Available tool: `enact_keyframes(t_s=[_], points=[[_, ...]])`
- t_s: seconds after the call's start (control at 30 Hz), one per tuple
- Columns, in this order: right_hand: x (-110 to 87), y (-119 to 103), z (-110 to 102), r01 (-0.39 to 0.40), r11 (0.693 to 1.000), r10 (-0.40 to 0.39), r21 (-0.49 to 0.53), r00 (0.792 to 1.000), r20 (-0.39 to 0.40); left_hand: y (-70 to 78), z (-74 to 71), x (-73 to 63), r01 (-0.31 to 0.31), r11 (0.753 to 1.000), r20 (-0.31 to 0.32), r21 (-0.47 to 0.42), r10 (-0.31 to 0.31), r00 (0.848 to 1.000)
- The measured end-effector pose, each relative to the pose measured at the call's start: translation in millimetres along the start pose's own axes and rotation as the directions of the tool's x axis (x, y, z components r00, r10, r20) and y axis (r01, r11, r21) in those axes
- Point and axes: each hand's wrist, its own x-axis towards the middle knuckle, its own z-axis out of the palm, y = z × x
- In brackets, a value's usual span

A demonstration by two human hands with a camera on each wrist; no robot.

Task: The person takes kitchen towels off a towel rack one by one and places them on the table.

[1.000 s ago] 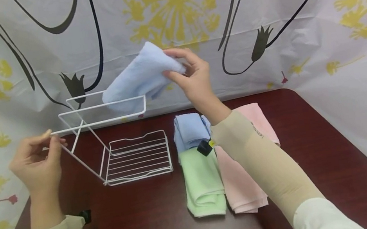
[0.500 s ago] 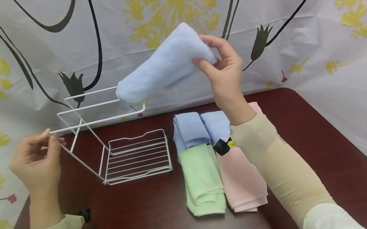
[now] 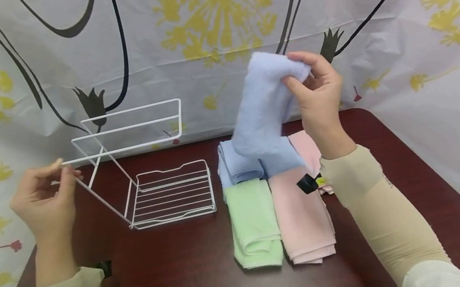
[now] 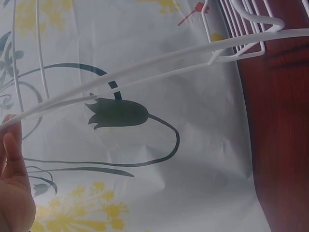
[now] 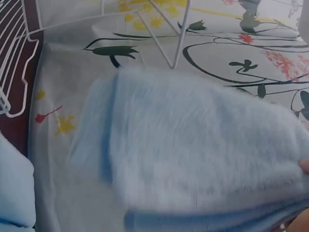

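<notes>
My right hand [image 3: 318, 95] pinches a folded light blue towel [image 3: 261, 101] by its upper right corner. The towel hangs down to the left, its lower end overlapping the blue towels on the table in the head view. In the right wrist view the same towel [image 5: 203, 140] fills the middle, a little blurred. My left hand [image 3: 48, 200] pinches the near upper corner of a white wire rack [image 3: 124, 152], between thumb and fingers. In the left wrist view, fingertips [image 4: 13, 145] show at the rack's bar [image 4: 135, 70].
The rack's lower shelf [image 3: 173, 196] rests on the dark red table [image 3: 179, 280]. Right of it lie folded towels: blue [image 3: 239, 162], green [image 3: 252, 219], pink [image 3: 303, 217], and another pink one [image 3: 306, 149] partly behind the right arm. A patterned sheet [image 3: 204, 28] stands behind the table.
My right hand has carried the blue towel off the rack's upper bars to the right, over the blue towels, and the towel now hangs steeper. The left hand has stayed at the rack.
</notes>
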Motion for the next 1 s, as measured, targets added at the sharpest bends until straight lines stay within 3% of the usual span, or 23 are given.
enact_keyframes(t_s=[0.2, 0.4, 0.6, 0.83, 1.0], points=[[-5.1, -2, -21, -0.105, 0.993, 0.106, -0.062, 0.994, 0.009, -0.4, -1.1, 0.4, 0.005, 1.0, -0.007, 0.01, -0.005, 1.0], [-10.8, -16, -52, -0.185, 0.98, 0.194, -0.079, 0.971, 0.138, 1.9, -1.0, -1.8, 0.006, 1.0, -0.01, -0.009, -0.006, 1.0], [-24.9, -31, -85, -0.183, 0.976, 0.213, -0.121, 0.924, 0.319, 4.5, 0.5, -1.6, -0.001, 1.0, -0.01, 0.005, 0.001, 1.0], [-29.0, -41, -110, -0.233, 0.949, 0.299, -0.21, 0.875, 0.381, 5.0, 2.2, -0.1, 0.003, 0.998, -0.035, -0.068, -0.005, 0.999], [-32.4, -43, -131, -0.245, 0.931, 0.346, -0.27, 0.829, 0.44, 3.7, 1.9, -1.4, -0.002, 0.999, -0.029, -0.045, 0.001, 1.0]])
